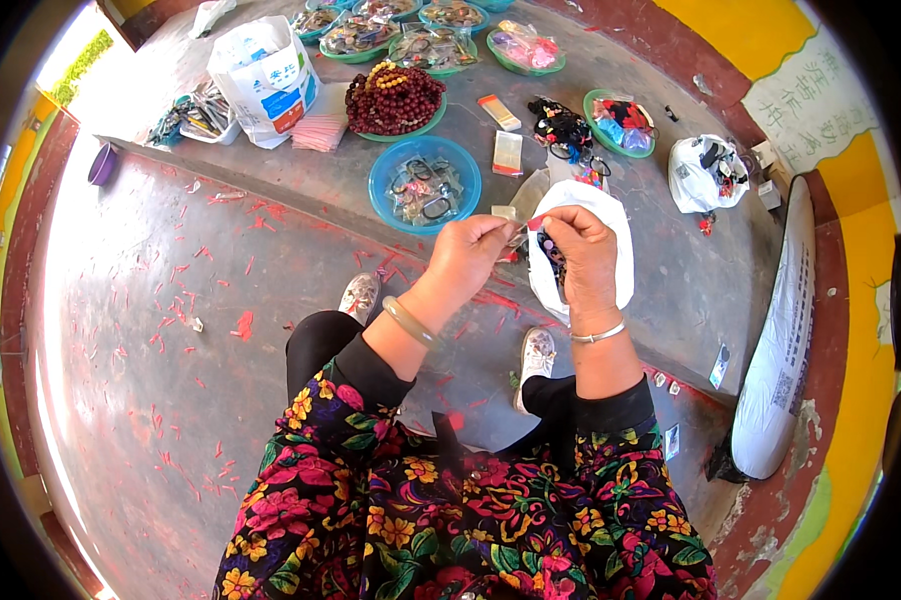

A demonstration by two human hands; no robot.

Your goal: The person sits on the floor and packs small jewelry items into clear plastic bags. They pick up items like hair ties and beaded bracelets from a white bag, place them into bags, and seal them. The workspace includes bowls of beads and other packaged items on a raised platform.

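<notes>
Fingers of our left hand point(468, 255) are pinched together at centre frame, thumb against forefinger, closed on a small clear packet point(506, 213) whose pale edge sticks out just above the knuckles. Fingers of our right hand point(583, 245) are likewise curled tight, tips meeting the left hand's tips; what they grip is too small to make out, though a dark beaded piece point(551, 250) hangs just beneath them. We note both hands touching at the fingertips, held up in front of a white plastic bag point(616, 250) that lies on the grey raised ledge point(691, 280) behind them. Left wrist carries a pale green bangle point(409, 322); right wrist carries a thin silver bangle point(599, 333).

Above the hands, toward upper centre, a blue bowl point(426, 183) holds clear packets with dark rings. Beyond it sits a green dish heaped with dark red beads point(395, 98). Upper left shows a white paper bag point(264, 75) standing upright. Upper right holds another green dish point(619, 122) of mixed coloured bits and a crumpled white bag point(706, 172). Red scraps point(243, 325) litter the floor at left. At right, a long white sack point(781, 350) lies along the ledge's end.
</notes>
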